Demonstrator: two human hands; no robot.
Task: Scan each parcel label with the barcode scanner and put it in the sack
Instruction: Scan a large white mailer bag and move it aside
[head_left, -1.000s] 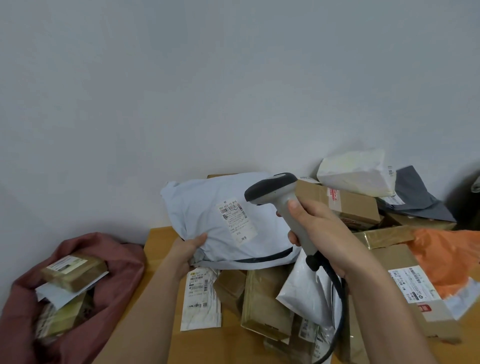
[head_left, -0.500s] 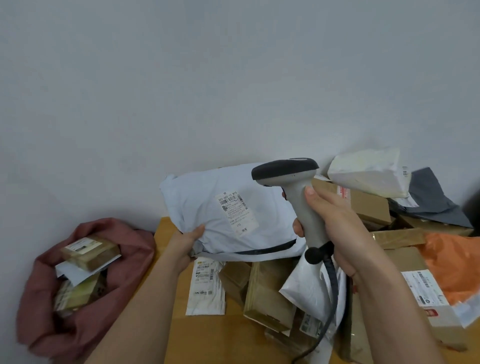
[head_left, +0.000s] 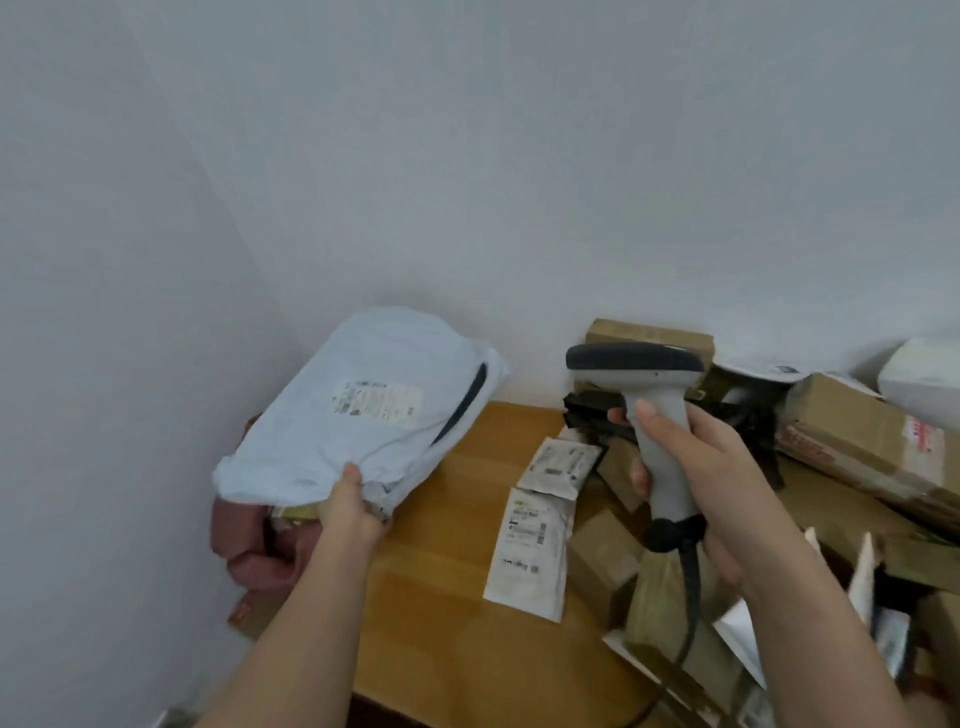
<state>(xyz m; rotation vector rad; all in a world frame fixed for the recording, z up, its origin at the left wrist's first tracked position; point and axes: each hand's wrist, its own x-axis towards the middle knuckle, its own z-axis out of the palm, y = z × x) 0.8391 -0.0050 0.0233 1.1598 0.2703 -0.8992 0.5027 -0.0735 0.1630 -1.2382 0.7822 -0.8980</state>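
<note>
Parcel (head_left: 363, 410) first: it is a pale grey mailer, pinched at its near corner by my left hand (head_left: 350, 512), fingers curled under the edge and thumb on top, and it hangs out past the left end of the table (head_left: 441, 571), directly above the pink sack (head_left: 249, 551) that sits against the wall. Its label (head_left: 375, 401) faces up toward me. My right hand (head_left: 696, 483) is wrapped tight round the grip of the barcode scanner (head_left: 644, 410), held upright over the heap of boxes (head_left: 857, 436) and kept well apart from the mailer.

To finish this well I judge I should carry the mailer until its bulk is over the sack's mouth, lower the far end in first, and only then release, since the sack's opening is mostly hidden beneath the mailer and a floppy bag could catch the rim. The scanner cable (head_left: 685, 613) should stay off the pile.

Against half a second ago, the mailer has swung left and off the pile, turned flatter, and the scanner no longer points at the label
</note>
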